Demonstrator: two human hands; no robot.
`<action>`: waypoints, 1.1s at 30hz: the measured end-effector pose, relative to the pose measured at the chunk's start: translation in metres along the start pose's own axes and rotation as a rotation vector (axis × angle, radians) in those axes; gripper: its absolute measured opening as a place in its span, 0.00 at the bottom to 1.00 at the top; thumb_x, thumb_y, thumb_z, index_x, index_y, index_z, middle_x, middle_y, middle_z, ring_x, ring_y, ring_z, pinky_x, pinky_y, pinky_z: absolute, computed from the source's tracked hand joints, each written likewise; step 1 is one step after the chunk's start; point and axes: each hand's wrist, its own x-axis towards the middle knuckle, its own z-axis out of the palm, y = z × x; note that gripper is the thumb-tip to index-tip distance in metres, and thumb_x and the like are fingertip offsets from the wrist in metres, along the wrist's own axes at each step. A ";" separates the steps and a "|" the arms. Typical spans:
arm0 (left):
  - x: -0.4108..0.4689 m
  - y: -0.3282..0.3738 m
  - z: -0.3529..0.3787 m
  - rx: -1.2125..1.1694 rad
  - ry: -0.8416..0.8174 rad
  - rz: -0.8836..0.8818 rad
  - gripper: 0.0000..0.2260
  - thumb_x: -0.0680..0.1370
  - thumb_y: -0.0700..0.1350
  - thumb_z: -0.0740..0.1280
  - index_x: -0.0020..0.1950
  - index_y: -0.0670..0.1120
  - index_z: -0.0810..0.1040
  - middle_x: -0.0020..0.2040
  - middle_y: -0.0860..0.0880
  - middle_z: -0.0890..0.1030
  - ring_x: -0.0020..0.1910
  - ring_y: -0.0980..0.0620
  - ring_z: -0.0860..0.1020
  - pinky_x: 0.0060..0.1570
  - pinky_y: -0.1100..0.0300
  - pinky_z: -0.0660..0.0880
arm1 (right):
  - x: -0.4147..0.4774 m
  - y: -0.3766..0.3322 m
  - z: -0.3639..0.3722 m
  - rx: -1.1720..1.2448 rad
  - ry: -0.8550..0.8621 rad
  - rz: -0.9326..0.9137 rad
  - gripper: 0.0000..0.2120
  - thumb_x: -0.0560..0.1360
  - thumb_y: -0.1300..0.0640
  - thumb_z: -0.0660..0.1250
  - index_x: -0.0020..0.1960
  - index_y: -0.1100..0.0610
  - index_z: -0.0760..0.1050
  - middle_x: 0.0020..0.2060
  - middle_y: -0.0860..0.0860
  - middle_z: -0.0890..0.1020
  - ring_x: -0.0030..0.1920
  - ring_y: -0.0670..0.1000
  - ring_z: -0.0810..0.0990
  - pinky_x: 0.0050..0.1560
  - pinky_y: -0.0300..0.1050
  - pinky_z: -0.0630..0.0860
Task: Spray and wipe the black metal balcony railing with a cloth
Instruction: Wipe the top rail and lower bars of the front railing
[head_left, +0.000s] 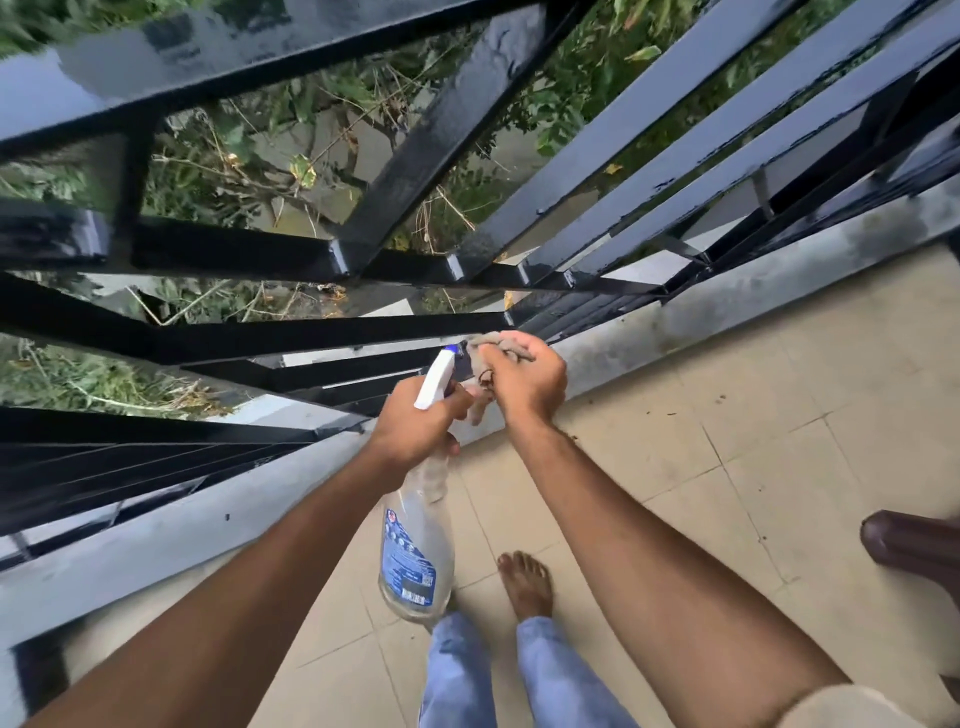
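The black metal railing (363, 249) runs across the upper half of the view, glossy and wet-looking, with flat bars slanting up to the right. My left hand (415, 421) grips the neck of a clear spray bottle (415, 551) with a white trigger head and a blue label; the nozzle points at the low bars. My right hand (522, 379) is closed on a crumpled grey-brown cloth (493, 340), pressed against a lower bar just right of the nozzle. Most of the cloth is hidden in my fist.
A grey concrete curb (727, 306) runs under the railing. Beige floor tiles (753, 441) cover the balcony. My bare foot (524, 582) and blue jeans are below. A dark brown object (909, 545) sits at the right edge. Plants and ground lie far below beyond the bars.
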 end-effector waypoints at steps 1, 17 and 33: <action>0.000 -0.001 -0.004 -0.004 -0.001 -0.001 0.11 0.80 0.43 0.71 0.38 0.45 0.76 0.38 0.46 0.80 0.23 0.49 0.75 0.29 0.58 0.74 | 0.002 0.002 0.000 0.006 0.023 -0.001 0.13 0.67 0.55 0.81 0.52 0.51 0.85 0.42 0.43 0.86 0.41 0.43 0.83 0.31 0.28 0.76; -0.060 -0.027 -0.094 0.043 0.198 0.211 0.11 0.78 0.48 0.72 0.39 0.46 0.74 0.33 0.41 0.79 0.22 0.48 0.78 0.30 0.60 0.73 | -0.085 -0.006 0.053 -0.381 -0.304 -0.301 0.16 0.74 0.48 0.74 0.62 0.47 0.83 0.56 0.50 0.83 0.56 0.53 0.81 0.50 0.40 0.72; -0.149 -0.025 -0.139 -0.010 0.484 0.385 0.09 0.76 0.48 0.69 0.42 0.44 0.76 0.34 0.46 0.80 0.24 0.53 0.78 0.28 0.67 0.73 | -0.170 -0.053 0.065 -0.055 -0.611 -0.189 0.10 0.76 0.62 0.71 0.50 0.47 0.85 0.45 0.48 0.85 0.45 0.48 0.83 0.53 0.46 0.81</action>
